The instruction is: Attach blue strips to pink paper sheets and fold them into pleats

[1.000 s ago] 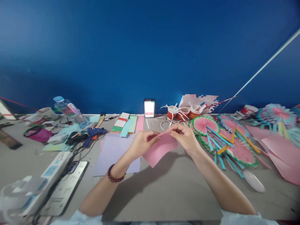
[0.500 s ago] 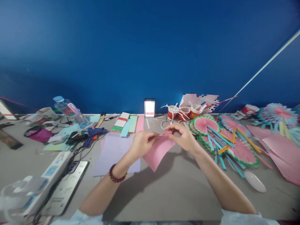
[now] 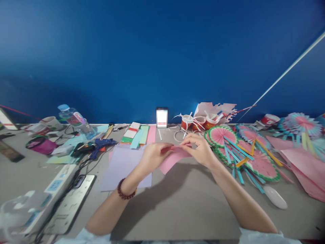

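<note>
A sheet of pink paper (image 3: 172, 160) is held up above the grey table between both hands. Narrow folds run along its upper edge. My left hand (image 3: 154, 156) is closed on the left end of that edge, thumb against fingers. At the right end, my right hand (image 3: 199, 149) pinches the paper between thumb and fingertips. The sheet's unfolded part hangs down toward me. Below and left of it, sheets of lilac paper (image 3: 119, 169) lie flat, partly behind my left wrist, which wears a dark red bead bracelet (image 3: 125, 189).
Watermelon paper fans (image 3: 264, 165) and a white computer mouse (image 3: 275, 197) lie at right. Paper cups (image 3: 186, 122) and a lit phone (image 3: 161, 118) stand at the back. On the left are a blue glue gun (image 3: 98, 148), a bottle (image 3: 76, 118), a power strip (image 3: 54, 189) and another phone (image 3: 69, 206).
The hanging part of the pink paper looks shorter, its lower corner higher than before. Both hands have shifted only slightly and still grip the folded edge.
</note>
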Demonstrator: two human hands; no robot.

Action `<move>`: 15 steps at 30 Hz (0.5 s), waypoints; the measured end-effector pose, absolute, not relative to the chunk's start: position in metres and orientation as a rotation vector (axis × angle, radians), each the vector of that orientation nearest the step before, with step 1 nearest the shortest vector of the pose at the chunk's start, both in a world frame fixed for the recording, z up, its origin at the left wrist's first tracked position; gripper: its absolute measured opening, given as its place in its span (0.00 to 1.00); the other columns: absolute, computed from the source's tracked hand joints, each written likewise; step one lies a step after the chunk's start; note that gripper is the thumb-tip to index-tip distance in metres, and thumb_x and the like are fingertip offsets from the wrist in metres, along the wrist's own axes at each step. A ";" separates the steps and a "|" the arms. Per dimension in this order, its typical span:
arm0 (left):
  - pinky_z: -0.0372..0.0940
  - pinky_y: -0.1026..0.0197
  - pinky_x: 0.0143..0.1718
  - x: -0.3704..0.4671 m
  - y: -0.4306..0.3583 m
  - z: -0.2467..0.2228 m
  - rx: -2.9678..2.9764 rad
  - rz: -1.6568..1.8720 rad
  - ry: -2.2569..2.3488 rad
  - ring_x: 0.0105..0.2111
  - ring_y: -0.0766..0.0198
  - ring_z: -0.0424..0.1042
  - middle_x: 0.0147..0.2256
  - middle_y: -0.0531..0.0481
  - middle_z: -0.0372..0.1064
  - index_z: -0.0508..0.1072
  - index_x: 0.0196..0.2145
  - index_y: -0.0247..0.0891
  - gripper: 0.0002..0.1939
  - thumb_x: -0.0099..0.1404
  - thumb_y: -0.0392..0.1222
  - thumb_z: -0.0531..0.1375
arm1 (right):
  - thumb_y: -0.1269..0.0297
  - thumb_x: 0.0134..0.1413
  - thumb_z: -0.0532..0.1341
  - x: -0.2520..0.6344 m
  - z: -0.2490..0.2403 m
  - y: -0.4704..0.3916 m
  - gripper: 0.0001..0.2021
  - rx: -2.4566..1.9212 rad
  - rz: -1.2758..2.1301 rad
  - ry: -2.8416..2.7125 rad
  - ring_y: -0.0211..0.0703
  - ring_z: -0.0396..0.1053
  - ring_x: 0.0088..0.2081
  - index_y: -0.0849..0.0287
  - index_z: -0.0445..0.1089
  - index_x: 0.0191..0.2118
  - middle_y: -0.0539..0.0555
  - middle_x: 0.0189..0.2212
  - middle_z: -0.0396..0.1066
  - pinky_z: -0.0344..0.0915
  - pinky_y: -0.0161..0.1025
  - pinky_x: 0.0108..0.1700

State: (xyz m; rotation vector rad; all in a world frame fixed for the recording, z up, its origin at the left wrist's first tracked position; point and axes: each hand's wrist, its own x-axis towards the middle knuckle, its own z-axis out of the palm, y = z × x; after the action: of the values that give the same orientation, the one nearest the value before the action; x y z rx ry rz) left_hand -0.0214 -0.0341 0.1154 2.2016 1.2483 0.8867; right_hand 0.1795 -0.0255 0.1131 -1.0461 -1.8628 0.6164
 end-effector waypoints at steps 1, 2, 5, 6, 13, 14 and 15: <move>0.65 0.66 0.32 -0.022 -0.034 0.116 2.181 0.896 1.241 0.32 0.62 0.75 0.36 0.50 0.77 0.78 0.38 0.43 0.12 0.64 0.46 0.56 | 0.60 0.52 0.63 0.180 0.113 -0.025 0.07 -1.048 0.622 -1.858 0.41 0.67 0.33 0.56 0.75 0.29 0.52 0.29 0.68 0.63 0.38 0.35; 0.66 0.66 0.32 -0.023 -0.033 0.116 2.161 0.904 1.232 0.32 0.62 0.75 0.35 0.50 0.77 0.78 0.37 0.43 0.11 0.64 0.46 0.57 | 0.60 0.52 0.63 0.180 0.112 -0.025 0.07 -1.050 0.628 -1.855 0.41 0.67 0.32 0.56 0.75 0.29 0.52 0.29 0.68 0.63 0.38 0.35; 0.66 0.66 0.33 -0.024 -0.032 0.115 2.116 0.917 1.224 0.32 0.62 0.75 0.35 0.51 0.77 0.78 0.36 0.43 0.10 0.63 0.46 0.58 | 0.60 0.51 0.63 0.180 0.112 -0.025 0.07 -1.056 0.628 -1.842 0.41 0.67 0.32 0.56 0.75 0.29 0.52 0.29 0.68 0.63 0.38 0.35; 0.66 0.66 0.33 -0.024 -0.032 0.115 2.106 0.916 1.229 0.31 0.62 0.75 0.34 0.51 0.77 0.78 0.36 0.43 0.10 0.62 0.46 0.58 | 0.60 0.51 0.63 0.179 0.112 -0.025 0.07 -1.057 0.627 -1.838 0.41 0.67 0.32 0.56 0.75 0.29 0.52 0.29 0.68 0.63 0.38 0.35; 0.65 0.65 0.29 -0.023 -0.033 0.113 2.116 0.922 1.277 0.28 0.63 0.73 0.31 0.51 0.78 0.79 0.33 0.43 0.09 0.62 0.45 0.59 | 0.59 0.52 0.63 0.178 0.115 -0.027 0.08 -1.064 0.651 -1.837 0.40 0.65 0.31 0.56 0.74 0.29 0.52 0.27 0.67 0.63 0.38 0.34; 0.65 0.65 0.29 -0.024 -0.033 0.112 2.123 0.926 1.286 0.27 0.63 0.73 0.31 0.51 0.77 0.79 0.33 0.42 0.09 0.62 0.44 0.59 | 0.59 0.52 0.63 0.178 0.115 -0.027 0.08 -1.063 0.654 -1.835 0.40 0.65 0.30 0.56 0.74 0.29 0.52 0.27 0.67 0.62 0.38 0.34; 0.64 0.65 0.28 -0.024 -0.033 0.112 2.127 0.930 1.298 0.26 0.64 0.73 0.30 0.51 0.77 0.79 0.32 0.42 0.09 0.62 0.44 0.59 | 0.59 0.52 0.63 0.178 0.115 -0.027 0.08 -1.063 0.655 -1.835 0.40 0.65 0.30 0.57 0.74 0.29 0.51 0.27 0.67 0.62 0.38 0.34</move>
State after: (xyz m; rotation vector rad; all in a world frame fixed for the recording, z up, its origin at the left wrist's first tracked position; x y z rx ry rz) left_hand -0.0235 -0.0329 0.1115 2.1266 1.2977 0.9300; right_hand 0.1779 -0.0268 0.1155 -1.0627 -1.8346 0.6554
